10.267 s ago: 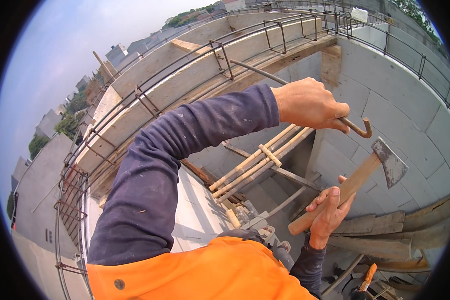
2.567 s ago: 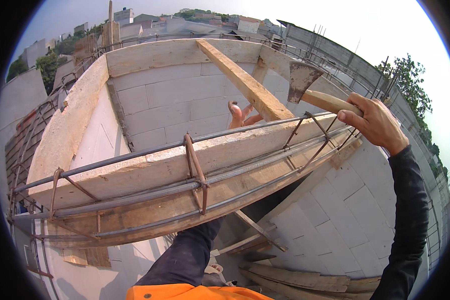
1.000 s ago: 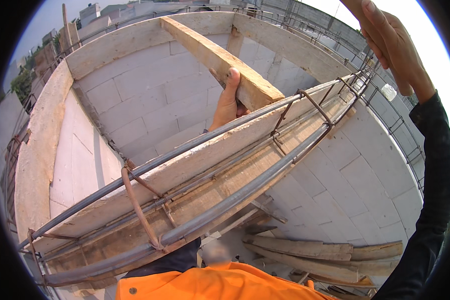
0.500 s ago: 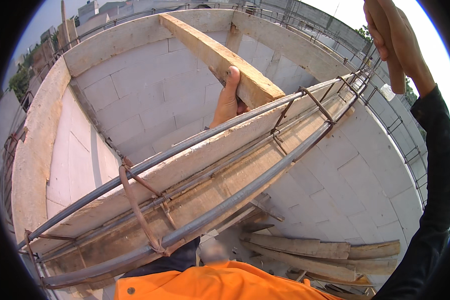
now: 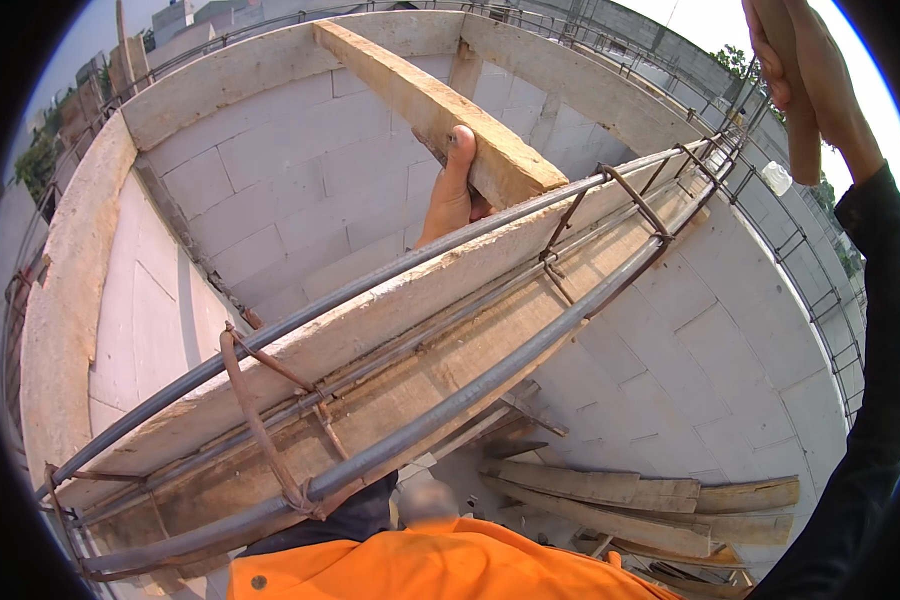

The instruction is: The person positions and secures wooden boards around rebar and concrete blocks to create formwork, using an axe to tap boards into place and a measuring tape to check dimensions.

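Wooden beam (image 5: 430,100) gripped near its close end by the left hand (image 5: 451,185); thumb laid up along the beam's side, the other fingers mostly hidden, so their closure cannot be told. Long axis slanted from the far board (image 5: 230,78), upper left, down to the right, the close end sitting just beyond the near board (image 5: 370,318). Wooden handle (image 5: 805,155) held in the right hand (image 5: 828,90), fingers wrapped round; lower end pointed downward, upper end cut off by the frame.
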`<control>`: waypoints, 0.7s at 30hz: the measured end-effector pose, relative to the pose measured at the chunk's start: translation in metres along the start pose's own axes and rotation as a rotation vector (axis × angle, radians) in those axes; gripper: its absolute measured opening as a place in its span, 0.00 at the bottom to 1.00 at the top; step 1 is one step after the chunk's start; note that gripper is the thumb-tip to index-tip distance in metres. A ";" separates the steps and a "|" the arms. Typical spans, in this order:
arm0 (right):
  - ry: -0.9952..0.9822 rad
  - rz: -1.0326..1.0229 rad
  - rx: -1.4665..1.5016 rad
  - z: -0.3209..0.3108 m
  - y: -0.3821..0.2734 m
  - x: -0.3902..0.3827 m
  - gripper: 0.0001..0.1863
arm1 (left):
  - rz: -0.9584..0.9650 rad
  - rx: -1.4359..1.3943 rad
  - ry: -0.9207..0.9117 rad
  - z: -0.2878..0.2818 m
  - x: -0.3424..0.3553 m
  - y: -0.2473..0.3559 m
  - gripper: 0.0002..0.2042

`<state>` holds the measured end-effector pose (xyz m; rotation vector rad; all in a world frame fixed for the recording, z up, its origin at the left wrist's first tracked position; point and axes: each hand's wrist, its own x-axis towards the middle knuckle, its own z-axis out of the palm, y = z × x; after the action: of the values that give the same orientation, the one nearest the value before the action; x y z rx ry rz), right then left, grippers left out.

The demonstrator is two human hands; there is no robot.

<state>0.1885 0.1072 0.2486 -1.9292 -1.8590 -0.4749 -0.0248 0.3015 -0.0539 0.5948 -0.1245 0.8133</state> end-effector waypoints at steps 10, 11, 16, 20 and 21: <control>-0.013 -0.097 -0.260 0.028 -0.036 -0.024 0.46 | 0.051 -0.112 -0.100 -0.007 0.011 -0.022 0.33; 0.028 -0.086 -0.165 0.007 -0.027 -0.009 0.43 | 0.073 -0.097 -0.099 -0.005 0.008 -0.005 0.33; -0.111 -0.034 0.046 0.012 0.006 0.001 0.41 | 0.042 -0.110 -0.069 -0.016 0.006 -0.001 0.33; -0.428 -0.145 -0.439 0.037 -0.073 -0.014 0.45 | 0.084 -0.190 -0.109 -0.004 0.007 0.001 0.32; -0.424 -0.087 -0.415 0.040 -0.071 -0.018 0.47 | 0.089 -0.195 -0.117 0.000 0.004 0.005 0.32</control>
<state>0.1150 0.1143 0.2093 -2.3737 -2.2565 -0.5467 -0.0257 0.3065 -0.0506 0.4550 -0.3360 0.8412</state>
